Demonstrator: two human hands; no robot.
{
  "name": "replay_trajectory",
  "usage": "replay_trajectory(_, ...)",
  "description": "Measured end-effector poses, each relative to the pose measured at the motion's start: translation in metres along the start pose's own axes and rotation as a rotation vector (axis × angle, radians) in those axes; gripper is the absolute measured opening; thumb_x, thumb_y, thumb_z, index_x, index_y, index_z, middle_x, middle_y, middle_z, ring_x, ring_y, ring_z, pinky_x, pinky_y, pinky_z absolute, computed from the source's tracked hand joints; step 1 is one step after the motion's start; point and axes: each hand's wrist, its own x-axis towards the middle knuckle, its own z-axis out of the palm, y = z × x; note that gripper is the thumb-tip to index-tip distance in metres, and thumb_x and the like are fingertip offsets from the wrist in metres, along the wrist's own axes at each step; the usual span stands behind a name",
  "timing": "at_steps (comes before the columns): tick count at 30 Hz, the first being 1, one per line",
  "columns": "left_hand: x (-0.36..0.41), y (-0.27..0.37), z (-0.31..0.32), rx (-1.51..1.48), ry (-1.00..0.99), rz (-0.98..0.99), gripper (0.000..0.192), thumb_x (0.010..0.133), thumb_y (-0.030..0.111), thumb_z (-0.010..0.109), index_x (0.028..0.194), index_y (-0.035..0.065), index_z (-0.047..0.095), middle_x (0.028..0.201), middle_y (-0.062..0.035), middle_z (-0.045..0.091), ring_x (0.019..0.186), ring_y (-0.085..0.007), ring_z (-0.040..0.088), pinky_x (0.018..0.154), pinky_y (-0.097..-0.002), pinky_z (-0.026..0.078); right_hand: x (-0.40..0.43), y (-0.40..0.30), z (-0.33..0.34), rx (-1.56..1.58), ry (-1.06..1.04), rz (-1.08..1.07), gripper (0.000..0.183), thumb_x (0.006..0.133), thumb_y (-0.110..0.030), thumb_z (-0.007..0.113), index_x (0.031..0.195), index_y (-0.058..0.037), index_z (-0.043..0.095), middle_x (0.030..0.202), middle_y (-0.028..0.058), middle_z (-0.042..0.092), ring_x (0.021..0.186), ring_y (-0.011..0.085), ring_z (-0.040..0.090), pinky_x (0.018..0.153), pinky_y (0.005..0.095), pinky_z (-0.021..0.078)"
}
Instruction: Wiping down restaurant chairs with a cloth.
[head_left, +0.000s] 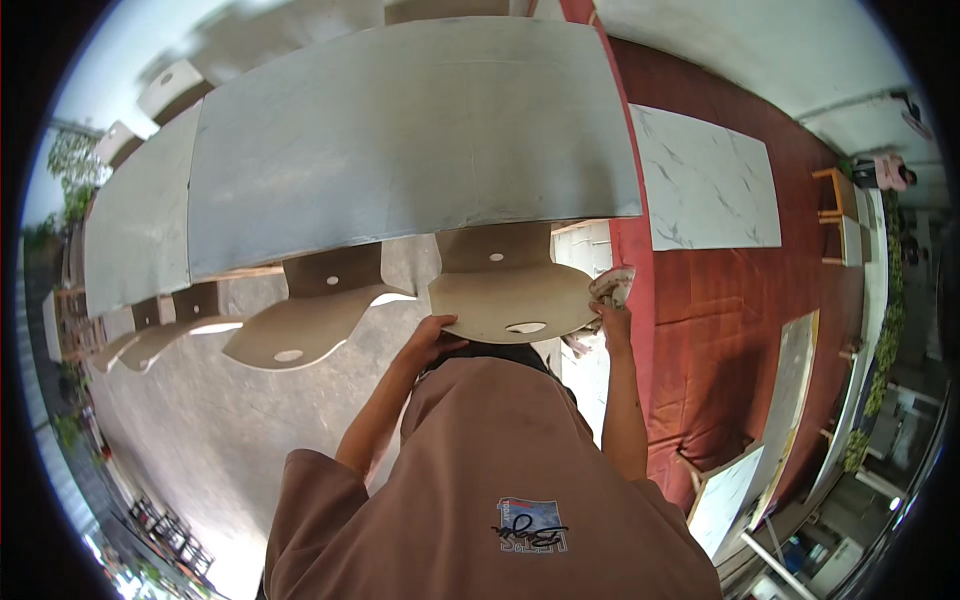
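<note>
Before me stands a beige moulded chair (510, 292) with oval cut-outs, partly under a long grey table (420, 142). My left hand (437, 337) grips the chair's left edge near its front corner, thumb on top and fingers beneath. At the opposite edge, my right hand (613, 322) holds a crumpled, stained cloth (613, 285). The cloth lies against the chair's right rim. Part of the right hand's fingers is hidden behind cloth and chair.
More moulded chairs, the nearest one (307, 322) to the left, line the table. On the right are a red covering (705, 300), a white marble-patterned panel (705, 180) and a leaning panel (724, 499). A person (889, 172) is far off at the right.
</note>
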Motion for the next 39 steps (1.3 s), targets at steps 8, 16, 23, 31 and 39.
replay_trajectory(8,0.006,-0.020,0.003,-0.106,0.137,0.125,0.036,0.089,0.017,0.053,0.115,-0.0081,0.053,0.107,-0.0184,0.061,0.087,-0.0278,0.066,0.066,-0.0331,0.060,0.007,-0.010,-0.002,0.135,-0.092,0.159,0.030,0.071,0.000,0.071,0.100,0.0050,0.064,0.090,0.0094,0.065,0.072,0.0217,0.064,0.063,0.0323,0.0515)
replay_trajectory(16,-0.002,-0.074,-0.018,-0.026,0.190,0.163,0.027,0.087,0.018,0.057,0.100,-0.0055,0.058,0.086,-0.0160,0.065,0.063,-0.0251,0.068,0.040,-0.0254,0.040,-0.019,0.016,-0.026,0.149,-0.113,0.129,0.025,0.069,0.000,0.070,0.093,0.0044,0.065,0.078,0.0075,0.064,0.064,0.0187,0.062,0.055,0.0306,0.0493)
replay_trajectory(23,-0.044,-0.111,-0.014,-0.006,0.203,0.154,0.028,0.086,0.018,0.057,0.101,-0.0052,0.058,0.085,-0.0145,0.065,0.064,-0.0228,0.068,0.040,-0.0253,0.034,-0.065,0.024,-0.056,0.076,-0.126,0.075,0.025,0.069,-0.004,0.070,0.093,0.0036,0.065,0.081,0.0069,0.064,0.068,0.0186,0.062,0.062,0.0311,0.0501)
replay_trajectory(31,-0.065,-0.150,-0.008,-0.032,0.225,0.119,0.029,0.085,0.019,0.058,0.104,-0.0034,0.057,0.084,-0.0107,0.063,0.064,-0.0200,0.067,0.041,-0.0257,0.034,-0.090,0.040,-0.087,0.020,-0.188,0.206,0.022,0.072,-0.003,0.068,0.093,0.0012,0.065,0.080,0.0050,0.064,0.064,0.0167,0.062,0.057,0.0290,0.0498)
replay_trajectory(39,-0.076,-0.178,-0.010,-0.024,0.252,0.064,0.031,0.085,0.019,0.057,0.107,-0.0039,0.055,0.087,-0.0115,0.063,0.063,-0.0207,0.067,0.041,-0.0252,0.034,-0.107,0.069,-0.101,0.070,-0.166,0.176,0.022,0.072,-0.002,0.068,0.093,0.0006,0.064,0.079,0.0058,0.064,0.060,0.0169,0.061,0.053,0.0289,0.0495)
